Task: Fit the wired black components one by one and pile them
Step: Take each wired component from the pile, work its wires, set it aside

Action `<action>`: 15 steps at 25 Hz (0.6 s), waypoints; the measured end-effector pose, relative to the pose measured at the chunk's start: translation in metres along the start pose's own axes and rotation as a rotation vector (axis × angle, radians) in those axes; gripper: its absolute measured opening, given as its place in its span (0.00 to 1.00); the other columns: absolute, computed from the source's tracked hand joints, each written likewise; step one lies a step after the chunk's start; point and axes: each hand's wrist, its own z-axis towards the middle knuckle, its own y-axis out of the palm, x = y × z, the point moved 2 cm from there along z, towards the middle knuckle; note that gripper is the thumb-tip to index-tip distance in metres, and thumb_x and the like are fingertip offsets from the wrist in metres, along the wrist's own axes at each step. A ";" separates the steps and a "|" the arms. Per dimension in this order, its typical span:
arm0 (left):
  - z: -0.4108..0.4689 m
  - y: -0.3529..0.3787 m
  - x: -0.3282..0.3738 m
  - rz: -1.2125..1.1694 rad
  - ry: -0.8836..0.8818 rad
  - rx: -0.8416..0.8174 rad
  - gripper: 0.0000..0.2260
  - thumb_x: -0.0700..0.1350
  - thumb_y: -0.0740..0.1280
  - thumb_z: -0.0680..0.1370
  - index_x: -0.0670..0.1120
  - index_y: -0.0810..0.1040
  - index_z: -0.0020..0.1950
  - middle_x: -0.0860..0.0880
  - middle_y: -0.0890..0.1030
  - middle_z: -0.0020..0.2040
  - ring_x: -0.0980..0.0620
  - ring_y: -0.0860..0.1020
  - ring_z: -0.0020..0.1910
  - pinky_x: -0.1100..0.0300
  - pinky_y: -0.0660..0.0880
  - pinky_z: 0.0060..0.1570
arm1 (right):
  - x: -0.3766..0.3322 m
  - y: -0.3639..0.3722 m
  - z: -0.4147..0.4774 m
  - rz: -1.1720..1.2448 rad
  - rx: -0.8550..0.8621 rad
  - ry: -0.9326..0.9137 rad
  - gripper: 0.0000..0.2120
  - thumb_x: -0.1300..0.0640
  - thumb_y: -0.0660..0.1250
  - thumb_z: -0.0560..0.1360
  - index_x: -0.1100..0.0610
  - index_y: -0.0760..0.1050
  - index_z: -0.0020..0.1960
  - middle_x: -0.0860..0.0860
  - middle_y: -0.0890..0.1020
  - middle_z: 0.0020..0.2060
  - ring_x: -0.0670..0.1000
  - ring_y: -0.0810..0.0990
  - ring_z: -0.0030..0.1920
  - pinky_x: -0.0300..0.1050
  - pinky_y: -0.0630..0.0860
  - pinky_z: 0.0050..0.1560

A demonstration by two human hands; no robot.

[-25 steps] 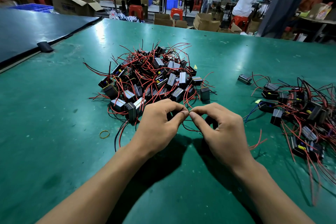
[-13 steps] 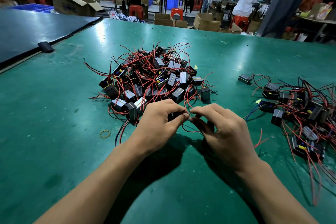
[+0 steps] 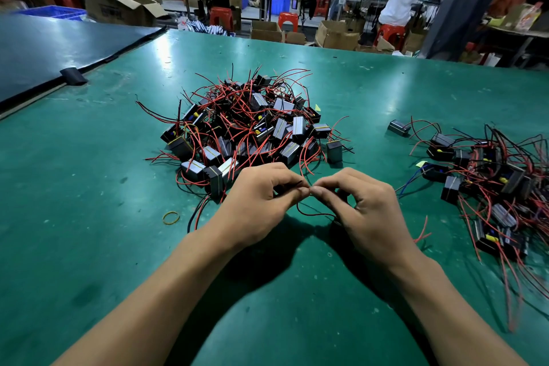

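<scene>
A big heap of black box components with red wires [image 3: 252, 128] lies on the green table [image 3: 89, 187] just beyond my hands. A second, looser pile [image 3: 490, 175] spreads at the right. My left hand [image 3: 261, 205] and my right hand [image 3: 362, 211] meet fingertip to fingertip in front of the heap, both pinching a thin dark wire [image 3: 312, 212] that loops down between them. A black component seems tucked under my right palm, mostly hidden.
A yellow rubber band [image 3: 171, 217] lies left of my left wrist. One lone component [image 3: 399, 127] sits between the piles. A dark mat [image 3: 44, 47] covers the far left. Beyond the table edge stand cardboard boxes [image 3: 335, 36], red stools and people working.
My hands have stayed in place, fingertips still together; the wire loop between them now hangs lower and shows more clearly. The piles have not moved.
</scene>
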 end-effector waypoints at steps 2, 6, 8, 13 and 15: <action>-0.001 0.001 0.000 0.046 0.054 0.038 0.03 0.39 0.73 0.75 0.42 0.86 0.47 0.57 0.78 0.37 0.63 0.75 0.35 0.70 0.70 0.39 | -0.005 0.002 0.000 0.039 -0.009 0.114 0.05 0.56 0.73 0.76 0.53 0.83 0.42 0.42 0.80 0.34 0.42 0.75 0.35 0.35 0.71 0.39; -0.004 0.003 0.000 0.147 0.145 0.086 0.04 0.41 0.72 0.75 0.44 0.86 0.48 0.52 0.81 0.39 0.55 0.79 0.37 0.56 0.77 0.37 | -0.006 0.009 0.004 0.308 -0.087 0.537 0.12 0.56 0.71 0.77 0.54 0.79 0.34 0.43 0.76 0.26 0.41 0.69 0.28 0.35 0.65 0.33; -0.004 0.003 -0.001 0.155 0.141 0.095 0.05 0.42 0.71 0.75 0.45 0.86 0.48 0.52 0.81 0.39 0.53 0.79 0.37 0.54 0.77 0.37 | -0.006 0.008 0.003 0.417 -0.121 0.625 0.13 0.55 0.70 0.77 0.55 0.80 0.35 0.44 0.75 0.26 0.43 0.68 0.28 0.39 0.64 0.34; -0.003 0.001 -0.006 0.028 -0.019 0.123 0.03 0.41 0.73 0.75 0.44 0.87 0.47 0.57 0.81 0.38 0.62 0.77 0.36 0.69 0.72 0.38 | -0.006 -0.001 0.001 0.016 -0.004 0.161 0.05 0.60 0.73 0.75 0.51 0.84 0.47 0.40 0.84 0.38 0.41 0.79 0.36 0.32 0.73 0.43; -0.003 0.001 -0.006 -0.001 -0.062 0.078 0.03 0.41 0.73 0.75 0.44 0.87 0.47 0.56 0.80 0.37 0.61 0.76 0.35 0.70 0.70 0.37 | -0.004 0.001 -0.001 -0.145 0.003 -0.048 0.07 0.60 0.74 0.74 0.52 0.84 0.52 0.44 0.85 0.45 0.44 0.80 0.39 0.45 0.74 0.46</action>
